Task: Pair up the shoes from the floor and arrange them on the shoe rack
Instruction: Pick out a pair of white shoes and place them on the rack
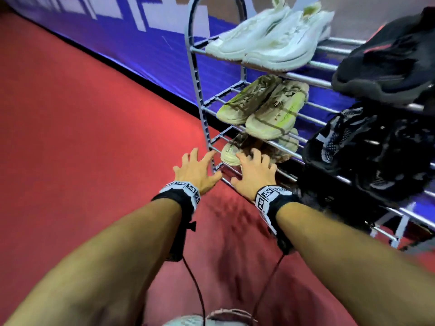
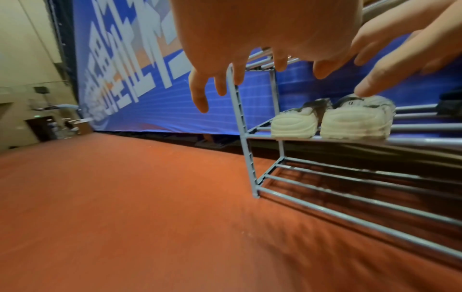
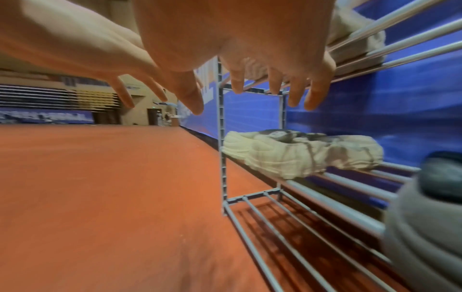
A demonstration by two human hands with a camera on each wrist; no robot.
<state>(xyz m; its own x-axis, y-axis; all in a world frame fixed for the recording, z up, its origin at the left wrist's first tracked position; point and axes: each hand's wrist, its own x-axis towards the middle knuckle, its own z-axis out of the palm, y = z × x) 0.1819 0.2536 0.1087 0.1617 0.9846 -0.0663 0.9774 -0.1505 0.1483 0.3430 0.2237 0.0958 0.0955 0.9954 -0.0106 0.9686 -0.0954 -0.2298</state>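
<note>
While we reach low, both hands are spread and hold nothing.
Our left hand (image 1: 196, 169) and right hand (image 1: 255, 174) hover by the cream shoes (image 1: 256, 149), seemingly apart, on the shoe rack (image 1: 200, 95).

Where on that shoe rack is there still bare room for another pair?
The bottom shelf, under the cream sneakers, shows only bare bars. Above, the rack is crowded: white sneakers, yellow-green sneakers, black shoes. Both hands, left hand and right hand, are open.

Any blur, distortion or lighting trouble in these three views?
Head: forearms and black shoes smeared, rack bowed by the lens. Left wrist: carpet streaked, hand soft. Right wrist: near shoe blurred; shadows sharp under the lowest bars.
</note>
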